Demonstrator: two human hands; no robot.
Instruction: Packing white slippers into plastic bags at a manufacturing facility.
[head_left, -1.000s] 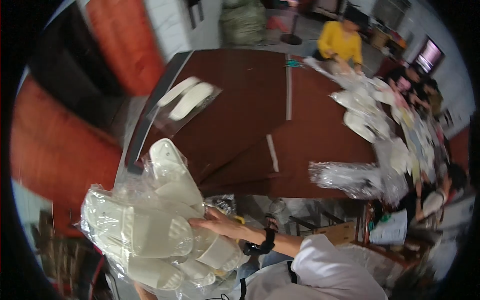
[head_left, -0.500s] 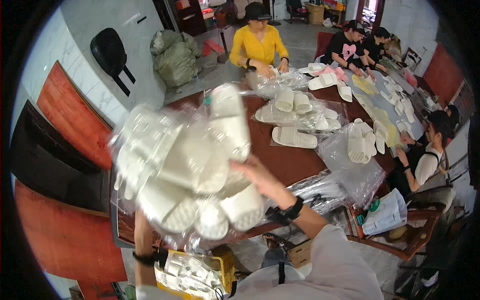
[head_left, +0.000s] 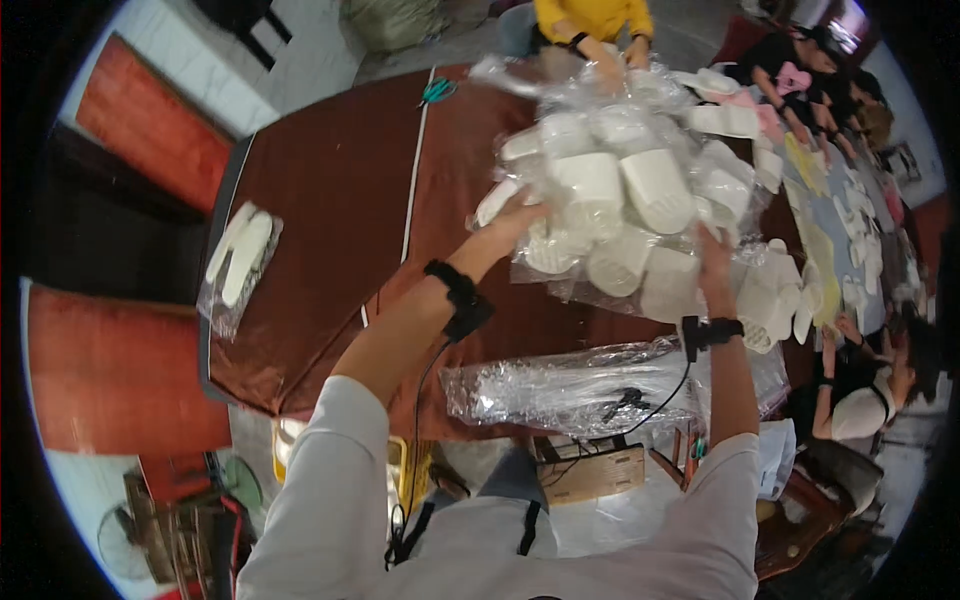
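Note:
A heap of white slippers (head_left: 655, 190) in clear plastic bags sits at the far right side of the brown table. On the heap's left side, my left hand (head_left: 528, 216) has its fingers closed around bagged slippers, partly hidden and blurred. My right hand (head_left: 714, 262) grips the heap from the right, its fingertips tucked among the slippers and plastic. More white slippers (head_left: 770, 300) lie just right of that hand. Black bands with cables circle both wrists.
One bagged slipper pair (head_left: 238, 255) lies at the brown table's (head_left: 330, 180) left end. Teal scissors (head_left: 438, 92) rest at the far edge. Clear plastic bags (head_left: 560, 385) lie along the near edge. A person in yellow (head_left: 600, 20) works opposite; others sit to the right.
Both hands have brought the bagged slippers from the left across to the right, onto the table. My view has shifted, showing the table's left end and the pair lying there.

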